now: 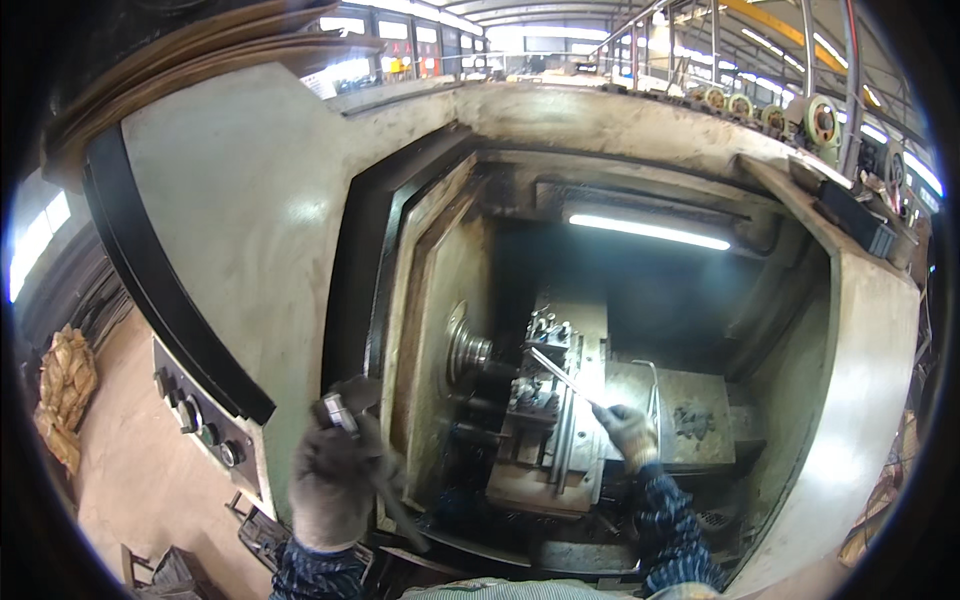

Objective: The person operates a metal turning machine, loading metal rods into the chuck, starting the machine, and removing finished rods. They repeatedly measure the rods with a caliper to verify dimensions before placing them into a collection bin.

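Inside an open lathe, my right hand [628, 430], in a light work glove, is closed round a long thin metal rod [562, 372]. Its far end points up and left to the tool post [548, 332]; whether it touches cannot be told. At the left by the door frame, my left hand [335, 485], in a grey glove, is closed on a dark piece with a shiny metal cylindrical end [338, 410]. A dark hose-like length [402, 512] hangs below that hand; whether it joins the piece is unclear. The chuck [470, 350] sits on the headstock wall, left of the tool post.
A lamp [650, 232] lights the enclosure. Small dark chips lie on a flat metal cover [690, 420] at the right. The control panel [205, 425] with knobs is at the left. A black bin [855, 220] stands on the right ledge, near round metal parts [822, 120].
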The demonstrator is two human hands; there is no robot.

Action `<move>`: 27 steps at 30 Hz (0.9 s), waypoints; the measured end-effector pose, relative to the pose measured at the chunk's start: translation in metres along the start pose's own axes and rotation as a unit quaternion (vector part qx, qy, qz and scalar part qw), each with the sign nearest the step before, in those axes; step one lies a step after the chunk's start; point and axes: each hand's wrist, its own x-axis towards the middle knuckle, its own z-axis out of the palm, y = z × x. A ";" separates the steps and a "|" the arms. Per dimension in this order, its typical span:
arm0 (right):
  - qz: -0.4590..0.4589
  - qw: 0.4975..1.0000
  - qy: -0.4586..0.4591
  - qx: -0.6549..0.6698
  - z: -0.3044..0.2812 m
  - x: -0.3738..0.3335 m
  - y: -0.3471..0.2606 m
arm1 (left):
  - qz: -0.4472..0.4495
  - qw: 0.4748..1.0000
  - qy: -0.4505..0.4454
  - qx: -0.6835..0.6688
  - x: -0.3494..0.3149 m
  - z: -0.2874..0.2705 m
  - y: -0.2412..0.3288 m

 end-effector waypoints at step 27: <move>-0.183 0.930 -0.139 -0.287 0.041 0.109 -0.040 | 0.281 0.912 0.229 0.189 0.004 -0.208 0.073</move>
